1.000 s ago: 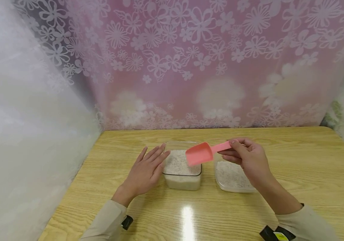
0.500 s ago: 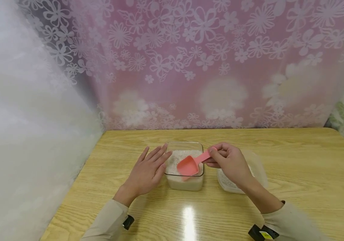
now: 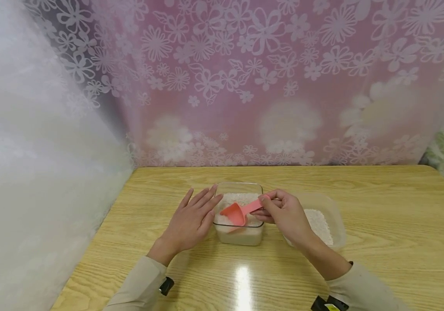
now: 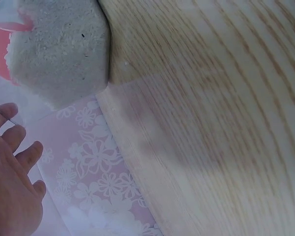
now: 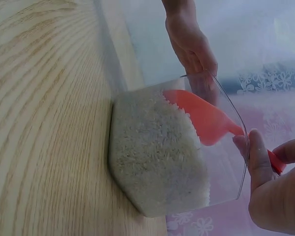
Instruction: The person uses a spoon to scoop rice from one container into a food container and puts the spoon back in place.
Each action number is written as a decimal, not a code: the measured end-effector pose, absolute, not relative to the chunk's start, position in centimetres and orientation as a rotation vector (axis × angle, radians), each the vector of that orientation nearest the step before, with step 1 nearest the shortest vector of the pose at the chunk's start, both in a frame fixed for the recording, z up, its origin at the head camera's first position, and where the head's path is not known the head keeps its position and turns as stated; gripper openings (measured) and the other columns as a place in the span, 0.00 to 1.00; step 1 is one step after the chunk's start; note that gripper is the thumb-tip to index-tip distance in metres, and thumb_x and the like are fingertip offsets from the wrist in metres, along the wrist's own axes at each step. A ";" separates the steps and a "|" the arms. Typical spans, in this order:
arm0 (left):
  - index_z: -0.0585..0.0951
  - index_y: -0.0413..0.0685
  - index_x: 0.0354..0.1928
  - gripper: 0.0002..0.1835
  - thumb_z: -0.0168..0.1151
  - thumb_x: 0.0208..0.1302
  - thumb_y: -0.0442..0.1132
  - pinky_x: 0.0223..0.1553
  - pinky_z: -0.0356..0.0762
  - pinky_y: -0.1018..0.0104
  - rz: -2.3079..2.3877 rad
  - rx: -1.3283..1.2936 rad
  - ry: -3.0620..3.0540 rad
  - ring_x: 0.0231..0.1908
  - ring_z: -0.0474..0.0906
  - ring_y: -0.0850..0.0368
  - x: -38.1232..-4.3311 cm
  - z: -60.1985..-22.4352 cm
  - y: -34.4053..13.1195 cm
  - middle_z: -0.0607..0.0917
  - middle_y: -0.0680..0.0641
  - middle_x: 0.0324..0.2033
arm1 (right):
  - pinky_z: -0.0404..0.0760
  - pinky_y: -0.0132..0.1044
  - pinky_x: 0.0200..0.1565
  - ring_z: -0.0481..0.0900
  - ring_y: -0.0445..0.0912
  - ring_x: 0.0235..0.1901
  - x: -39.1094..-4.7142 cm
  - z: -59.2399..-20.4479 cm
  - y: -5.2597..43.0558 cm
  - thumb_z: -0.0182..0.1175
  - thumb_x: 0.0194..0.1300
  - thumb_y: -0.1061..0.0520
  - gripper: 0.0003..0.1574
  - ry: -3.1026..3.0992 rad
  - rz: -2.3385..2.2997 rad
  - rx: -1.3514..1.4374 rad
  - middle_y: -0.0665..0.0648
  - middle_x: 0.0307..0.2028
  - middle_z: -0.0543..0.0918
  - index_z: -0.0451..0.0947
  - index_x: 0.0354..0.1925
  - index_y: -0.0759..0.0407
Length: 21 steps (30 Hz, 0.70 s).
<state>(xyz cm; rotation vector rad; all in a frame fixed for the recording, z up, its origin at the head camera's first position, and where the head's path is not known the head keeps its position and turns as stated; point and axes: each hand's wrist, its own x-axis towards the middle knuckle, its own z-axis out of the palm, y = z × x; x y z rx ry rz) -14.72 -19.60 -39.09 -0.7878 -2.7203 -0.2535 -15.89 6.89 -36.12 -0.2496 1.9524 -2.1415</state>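
Note:
A clear square container (image 3: 239,240) of white rice (image 5: 157,152) stands mid-table. My right hand (image 3: 289,216) pinches the handle of a pink scoop (image 3: 234,214) between thumb and fingers. The scoop's bowl is inside the container, its front edge dug into the rice, as the right wrist view shows through the wall. At the container's left side my left hand (image 3: 190,222) has its fingers extended, fingertips right at the rim. In the left wrist view those fingers (image 4: 27,157) lie beside the container wall.
A second, lower clear container (image 3: 338,224) with rice (image 3: 319,225) in it stands to the right, partly hidden behind my right hand and forearm. The wooden table (image 3: 400,237) backs onto a pink flowered curtain (image 3: 245,86).
My right hand has moved left and down with the scoop, from above the gap between the containers into the left container's rice. The left hand has stayed at the rim.

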 end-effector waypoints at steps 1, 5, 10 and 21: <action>0.64 0.55 0.71 0.25 0.34 0.77 0.48 0.70 0.42 0.49 -0.255 -0.790 -2.718 0.69 0.55 0.52 -14.7 -39.1 -19.6 0.58 0.50 0.71 | 0.83 0.40 0.41 0.85 0.54 0.37 -15.9 -36.1 6.9 0.53 0.71 0.62 0.14 1.954 -2.141 -0.238 0.68 0.37 0.84 0.69 0.47 0.76; 0.65 0.55 0.71 0.25 0.33 0.77 0.48 0.70 0.42 0.48 -0.260 -0.794 -2.713 0.69 0.55 0.52 -14.7 -39.2 -19.6 0.59 0.49 0.71 | 0.83 0.40 0.42 0.85 0.57 0.38 -15.9 -36.3 6.9 0.53 0.72 0.62 0.14 1.934 -2.154 -0.209 0.68 0.37 0.84 0.69 0.47 0.76; 0.65 0.55 0.71 0.26 0.32 0.77 0.49 0.70 0.43 0.49 -0.267 -0.790 -2.708 0.69 0.56 0.53 -14.7 -39.2 -19.6 0.59 0.50 0.71 | 0.82 0.41 0.43 0.84 0.59 0.40 -15.9 -36.6 7.3 0.52 0.72 0.61 0.17 1.877 -2.187 -0.206 0.69 0.39 0.83 0.68 0.49 0.76; 0.65 0.55 0.71 0.24 0.37 0.76 0.46 0.70 0.42 0.48 -0.291 -0.784 -2.715 0.69 0.55 0.53 -14.7 -39.3 -19.6 0.58 0.50 0.71 | 0.80 0.39 0.47 0.85 0.51 0.39 -15.8 -36.3 8.4 0.49 0.74 0.61 0.21 1.710 -2.264 -0.128 0.65 0.42 0.82 0.64 0.55 0.80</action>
